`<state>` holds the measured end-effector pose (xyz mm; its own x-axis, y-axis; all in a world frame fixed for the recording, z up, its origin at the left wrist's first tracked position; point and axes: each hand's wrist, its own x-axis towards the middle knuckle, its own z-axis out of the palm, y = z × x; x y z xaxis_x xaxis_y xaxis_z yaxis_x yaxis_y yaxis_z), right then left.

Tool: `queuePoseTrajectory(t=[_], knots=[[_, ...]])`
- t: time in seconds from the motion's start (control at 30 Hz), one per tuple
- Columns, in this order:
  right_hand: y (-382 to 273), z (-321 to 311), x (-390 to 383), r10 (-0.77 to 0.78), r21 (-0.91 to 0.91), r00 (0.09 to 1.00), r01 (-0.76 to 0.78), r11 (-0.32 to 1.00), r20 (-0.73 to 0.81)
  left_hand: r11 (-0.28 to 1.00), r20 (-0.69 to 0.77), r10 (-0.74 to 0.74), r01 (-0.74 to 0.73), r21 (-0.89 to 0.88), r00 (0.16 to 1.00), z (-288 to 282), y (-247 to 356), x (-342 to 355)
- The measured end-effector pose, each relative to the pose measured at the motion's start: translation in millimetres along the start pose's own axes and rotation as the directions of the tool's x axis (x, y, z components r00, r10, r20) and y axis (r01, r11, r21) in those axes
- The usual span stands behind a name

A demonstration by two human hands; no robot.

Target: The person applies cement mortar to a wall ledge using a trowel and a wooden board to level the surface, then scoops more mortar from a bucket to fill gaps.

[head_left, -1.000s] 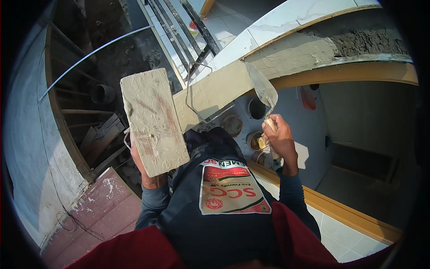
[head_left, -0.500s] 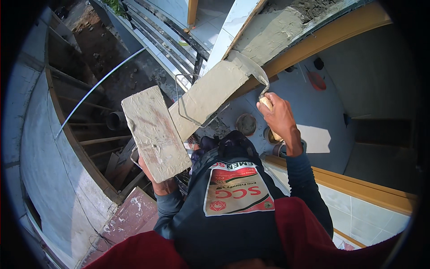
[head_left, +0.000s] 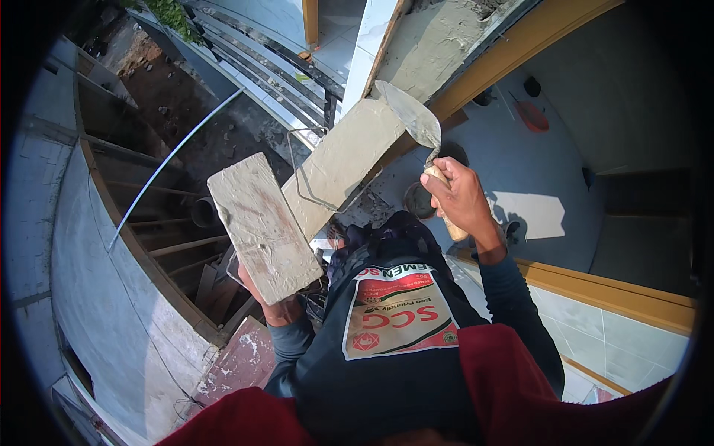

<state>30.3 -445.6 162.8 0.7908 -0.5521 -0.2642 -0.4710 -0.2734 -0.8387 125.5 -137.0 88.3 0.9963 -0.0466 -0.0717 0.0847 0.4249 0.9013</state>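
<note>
My right hand (head_left: 462,195) is wrapped round the wooden handle of a trowel (head_left: 411,115) with a rounded metal blade. The blade lies at the far end of a long, narrow strip smeared with grey mortar (head_left: 343,163), its tip near the wall edge. My left hand (head_left: 271,301) holds a rectangular board coated with mortar (head_left: 264,227), tilted over the strip's near left side. Most of the left fingers are hidden beneath the board. A bent metal rod clamp (head_left: 299,175) straddles the strip.
Beyond the blade, a wall top (head_left: 431,52) carries wet mortar beside a yellow-brown frame (head_left: 513,56). On the lower floor at right stand a bucket (head_left: 420,201) and a red basin (head_left: 531,117). A dark metal railing (head_left: 260,67) and a deep drop lie left.
The trowel blade has turned, showing more of its face, and sits slightly off the strip's end. The view has shifted a little; the board stays in my left hand.
</note>
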Motion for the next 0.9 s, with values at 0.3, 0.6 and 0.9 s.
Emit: queuePoseTrajectory(t=[0.3,0.6,0.9], knots=[[9,41,-6,0.129,0.778,0.958,-0.285,0.560,0.258,0.996,0.068,-0.040,0.045,-0.079,0.997,-7,-1,0],[13,82,4,0.113,0.876,0.972,-0.235,0.422,0.206,0.998,0.003,-0.054,0.054,0.033,0.999,-7,3,3],[20,81,5,0.134,0.841,0.975,-0.222,0.492,0.179,1.000,-0.014,-0.006,0.006,0.004,1.000,-8,1,0]])
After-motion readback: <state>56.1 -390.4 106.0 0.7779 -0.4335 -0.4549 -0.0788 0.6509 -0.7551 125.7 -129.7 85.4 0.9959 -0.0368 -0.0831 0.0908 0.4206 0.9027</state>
